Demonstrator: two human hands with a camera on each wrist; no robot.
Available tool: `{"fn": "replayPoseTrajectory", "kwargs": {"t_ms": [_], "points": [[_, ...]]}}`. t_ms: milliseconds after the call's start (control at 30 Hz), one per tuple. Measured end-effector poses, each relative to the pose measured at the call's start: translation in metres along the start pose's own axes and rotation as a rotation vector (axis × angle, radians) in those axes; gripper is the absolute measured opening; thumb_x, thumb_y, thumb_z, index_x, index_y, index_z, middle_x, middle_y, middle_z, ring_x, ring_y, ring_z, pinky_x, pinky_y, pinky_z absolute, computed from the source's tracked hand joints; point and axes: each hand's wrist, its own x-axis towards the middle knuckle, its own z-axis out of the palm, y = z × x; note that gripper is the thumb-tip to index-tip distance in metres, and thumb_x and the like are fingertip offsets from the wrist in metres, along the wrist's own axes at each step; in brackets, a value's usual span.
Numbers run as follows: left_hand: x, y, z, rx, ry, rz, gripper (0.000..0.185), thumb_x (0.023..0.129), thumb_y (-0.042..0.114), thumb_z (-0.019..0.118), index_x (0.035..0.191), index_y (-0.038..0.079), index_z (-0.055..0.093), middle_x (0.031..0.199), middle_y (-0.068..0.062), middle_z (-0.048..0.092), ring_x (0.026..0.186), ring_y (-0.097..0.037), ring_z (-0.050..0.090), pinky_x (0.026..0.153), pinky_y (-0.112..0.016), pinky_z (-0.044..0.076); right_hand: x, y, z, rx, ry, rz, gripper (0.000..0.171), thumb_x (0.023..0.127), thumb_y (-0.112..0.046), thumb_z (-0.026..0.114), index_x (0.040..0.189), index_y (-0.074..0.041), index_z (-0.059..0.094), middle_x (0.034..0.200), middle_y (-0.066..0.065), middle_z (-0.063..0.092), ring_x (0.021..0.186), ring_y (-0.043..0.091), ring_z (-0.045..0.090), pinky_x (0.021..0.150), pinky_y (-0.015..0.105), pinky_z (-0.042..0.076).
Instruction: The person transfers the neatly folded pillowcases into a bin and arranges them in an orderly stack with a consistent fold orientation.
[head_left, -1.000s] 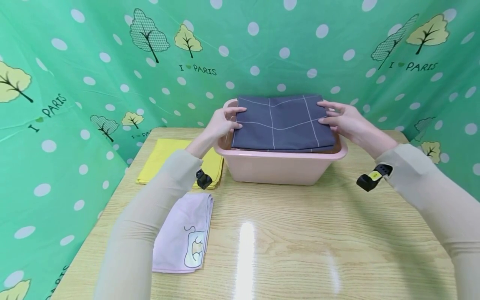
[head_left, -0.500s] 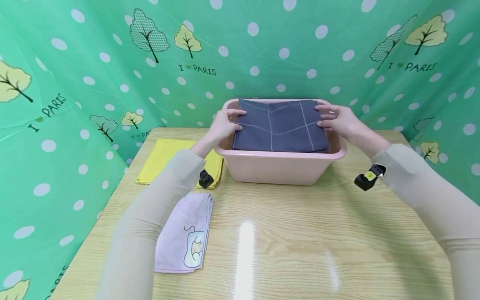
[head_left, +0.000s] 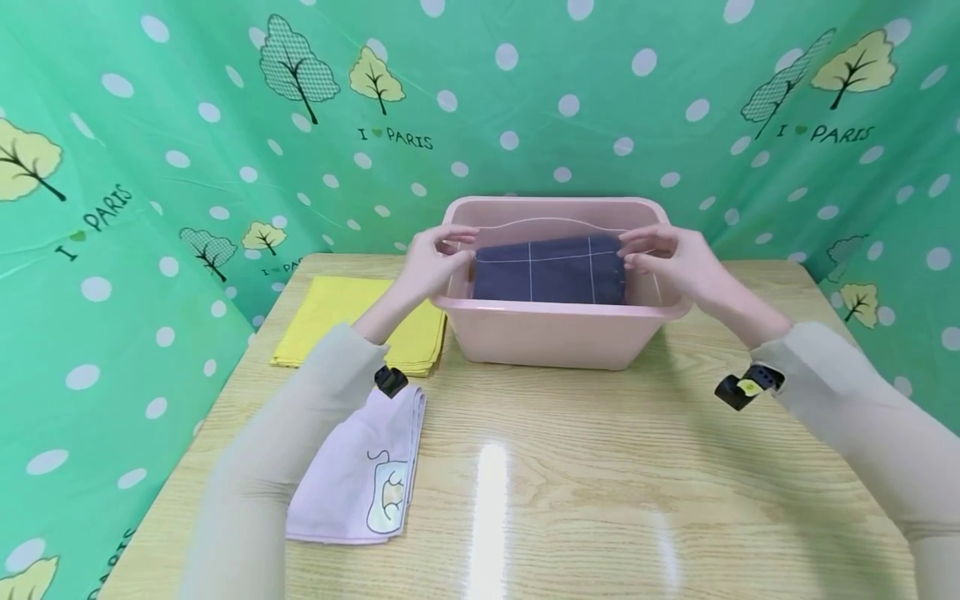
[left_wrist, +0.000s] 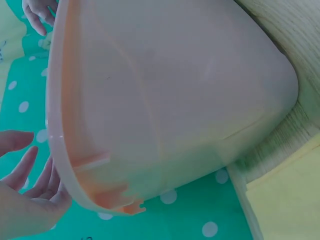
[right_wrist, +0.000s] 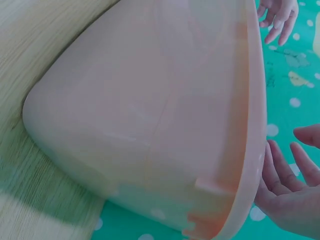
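Note:
A folded dark grey cloth with thin white lines lies inside a pink plastic basin at the back middle of the table. My left hand hovers over the basin's left rim, next to the cloth's left edge. My right hand does the same at the right edge. In the left wrist view the left hand has loosely spread fingers and holds nothing beside the basin rim. The right wrist view shows the right hand likewise, beside the basin wall.
A stack of yellow cloths lies left of the basin. A folded lilac towel with a cartoon print lies near my left forearm. The wooden table is enclosed by a green polka-dot curtain on three sides.
The grey cloth went from lying across the basin's rim down into the basin. Both hands came down with it and their fingers have come off it.

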Motion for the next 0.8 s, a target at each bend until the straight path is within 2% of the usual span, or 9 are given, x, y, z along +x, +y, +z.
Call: {"fn": "replayPoseTrajectory", "kwargs": {"t_ms": [133, 367, 467, 700, 800], "points": [[-0.01, 0.001, -0.005, -0.002, -0.017, -0.007, 0.032, 0.081, 0.006, 0.056, 0.113, 0.004, 0.059, 0.108, -0.013, 0.06, 0.087, -0.022, 0.055, 0.076, -0.028, 0.045, -0.005, -0.002, 0.005, 0.025, -0.012, -0.033, 0.026, 0.085, -0.009, 0.057, 0.11, -0.002, 0.058, 0.085, -0.012, 0.064, 0.077, 0.003, 0.061, 0.073, 0.012, 0.045], [-0.027, 0.002, -0.014, -0.035, -0.06, -0.012, 0.033, 0.082, 0.006, 0.056, 0.114, 0.003, 0.057, 0.112, -0.014, 0.058, 0.086, -0.023, 0.054, 0.075, -0.029, 0.045, -0.015, -0.008, 0.014, 0.087, -0.102, -0.102, 0.022, 0.085, -0.005, 0.055, 0.106, -0.009, 0.059, 0.087, -0.012, 0.063, 0.079, 0.002, 0.06, 0.069, 0.015, 0.048], [-0.034, 0.002, -0.016, -0.033, -0.076, -0.003, 0.032, 0.083, 0.007, 0.056, 0.115, 0.004, 0.057, 0.111, -0.014, 0.058, 0.087, -0.023, 0.055, 0.077, -0.03, 0.045, -0.018, -0.01, 0.019, 0.092, -0.117, -0.117, 0.022, 0.086, -0.005, 0.054, 0.107, -0.006, 0.058, 0.089, -0.01, 0.063, 0.08, 0.002, 0.059, 0.068, 0.016, 0.049], [-0.05, 0.002, -0.021, -0.014, -0.095, 0.01, 0.031, 0.084, 0.007, 0.056, 0.115, 0.004, 0.057, 0.11, -0.012, 0.058, 0.09, -0.021, 0.055, 0.079, -0.031, 0.046, -0.027, -0.014, 0.031, 0.097, -0.159, -0.185, 0.027, 0.086, -0.003, 0.053, 0.111, 0.009, 0.052, 0.095, 0.003, 0.062, 0.084, 0.005, 0.06, 0.074, 0.018, 0.049], [-0.057, 0.003, -0.024, -0.022, -0.097, 0.022, 0.031, 0.083, 0.008, 0.057, 0.114, 0.004, 0.057, 0.111, -0.01, 0.058, 0.09, -0.019, 0.055, 0.078, -0.033, 0.047, -0.031, -0.017, 0.037, 0.071, -0.161, -0.223, 0.027, 0.085, -0.002, 0.054, 0.11, 0.008, 0.054, 0.095, 0.008, 0.063, 0.085, 0.005, 0.06, 0.074, 0.017, 0.048]]}}
